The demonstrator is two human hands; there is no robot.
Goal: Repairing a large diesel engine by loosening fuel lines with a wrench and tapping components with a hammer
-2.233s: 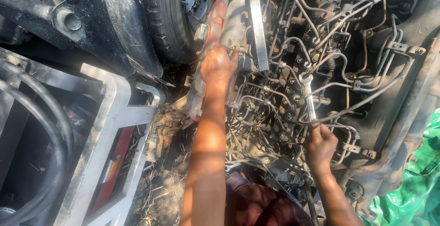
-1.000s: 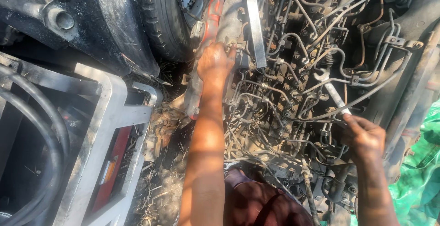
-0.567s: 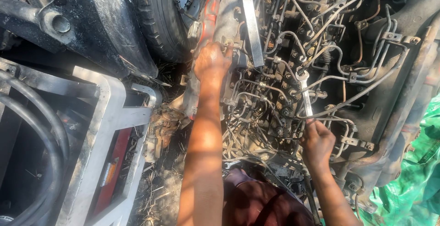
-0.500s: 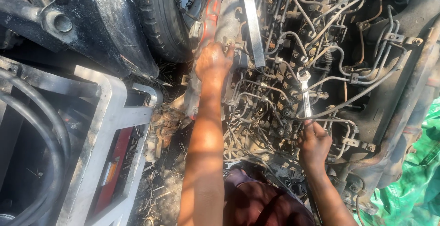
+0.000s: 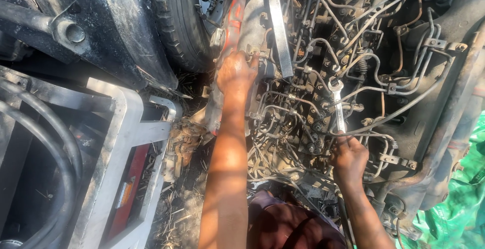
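Right hand (image 5: 348,157) gripped a spanner (image 5: 337,102), its open end seated among the injection pump (image 5: 303,112) lines; left hand (image 5: 236,73) braced beside the pump, lines apparently not yet freed.

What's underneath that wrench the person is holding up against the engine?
Under the open-end wrench, gripped by the right hand, lie thin metal fuel pipes and their fittings on the engine. The nut at its jaw can't be made out. The left hand rests on the engine's housing.

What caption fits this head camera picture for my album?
Right hand holds a wrench among engine pipes; left hand rests on the engine.
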